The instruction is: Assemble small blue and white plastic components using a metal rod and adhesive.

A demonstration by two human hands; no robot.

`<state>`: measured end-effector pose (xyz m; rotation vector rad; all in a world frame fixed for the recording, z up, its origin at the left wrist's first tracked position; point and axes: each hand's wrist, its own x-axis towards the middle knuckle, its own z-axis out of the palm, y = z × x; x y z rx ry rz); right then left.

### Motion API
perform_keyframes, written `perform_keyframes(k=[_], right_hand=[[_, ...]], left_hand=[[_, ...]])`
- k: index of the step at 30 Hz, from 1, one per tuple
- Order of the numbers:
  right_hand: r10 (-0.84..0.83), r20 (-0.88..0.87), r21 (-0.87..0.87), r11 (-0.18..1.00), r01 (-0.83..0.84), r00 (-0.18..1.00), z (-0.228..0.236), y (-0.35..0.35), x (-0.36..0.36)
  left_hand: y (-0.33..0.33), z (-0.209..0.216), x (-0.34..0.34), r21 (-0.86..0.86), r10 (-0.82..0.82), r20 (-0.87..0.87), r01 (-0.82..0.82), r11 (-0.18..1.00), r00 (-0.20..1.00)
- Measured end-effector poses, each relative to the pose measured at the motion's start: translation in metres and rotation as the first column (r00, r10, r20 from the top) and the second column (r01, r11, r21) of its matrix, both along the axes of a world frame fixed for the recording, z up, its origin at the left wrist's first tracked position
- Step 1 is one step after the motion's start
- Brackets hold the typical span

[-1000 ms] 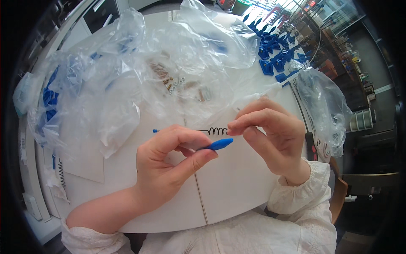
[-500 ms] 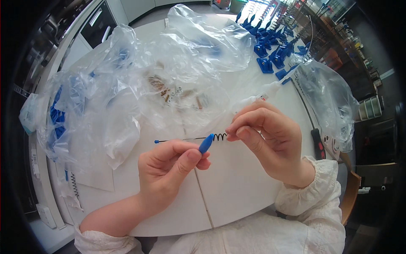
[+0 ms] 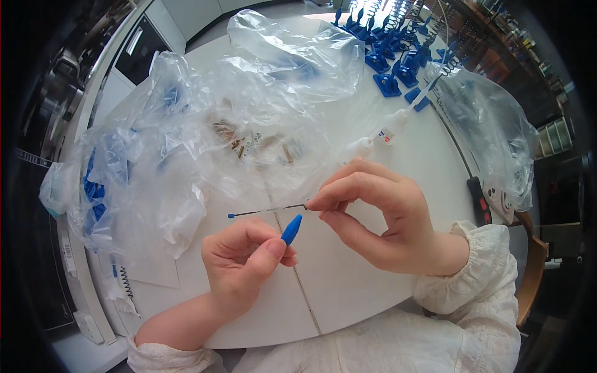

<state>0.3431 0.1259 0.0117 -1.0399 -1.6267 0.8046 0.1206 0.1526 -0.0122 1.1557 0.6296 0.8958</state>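
My left hand (image 3: 239, 264) pinches a blue tapered plastic piece (image 3: 291, 229) between thumb and fingers, its narrow end pointing up. Just beyond it a thin black spring wire (image 3: 264, 211) with a small blue cap (image 3: 231, 216) at its left end runs along the white table. The fingers of my right hand (image 3: 379, 214) are closed over the wire's right end, thumb beneath. Its coiled part is hidden behind those fingers.
Crumpled clear plastic bags (image 3: 149, 161) cover the left and middle, with small metal parts (image 3: 249, 146) among them. A white bottle (image 3: 373, 140), blue clip-like bases (image 3: 398, 68) with springs and a screwdriver (image 3: 479, 200) lie toward the right on the white table (image 3: 354, 292).
My right hand has moved left onto the spring wire, covering the coil that showed before. The left hand, with the blue piece, has dropped slightly lower and left. The view has turned a little.
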Motion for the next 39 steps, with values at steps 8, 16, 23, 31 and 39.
perform_keyframes(k=[8, 16, 23, 31, 39], right_hand=[[0.050, -0.069, -0.037, 0.998, -0.053, 0.996, -0.005, -0.001, 0.001], [0.080, -0.057, -0.063, 0.994, -0.084, 0.995, -0.009, 0.002, 0.004], [0.127, -0.093, -0.028, 0.991, -0.130, 0.988, -0.014, 0.002, 0.004], [0.110, -0.092, -0.087, 0.989, -0.118, 0.990, -0.014, 0.003, 0.005], [0.101, -0.112, -0.118, 0.986, -0.115, 0.989, -0.014, 0.003, 0.004]], left_hand=[[0.002, 0.002, -0.001, 0.047, -0.027, -0.041, 0.029, 0.998, 0.999], [0.005, 0.003, -0.001, 0.048, -0.067, -0.098, 0.072, 0.996, 0.993], [0.005, 0.006, -0.001, 0.011, -0.104, -0.148, 0.107, 0.994, 0.984], [0.000, 0.000, 0.004, 0.070, -0.046, -0.067, 0.050, 0.996, 0.997], [0.003, 0.000, 0.001, 0.120, -0.062, -0.144, 0.080, 0.990, 0.988]])
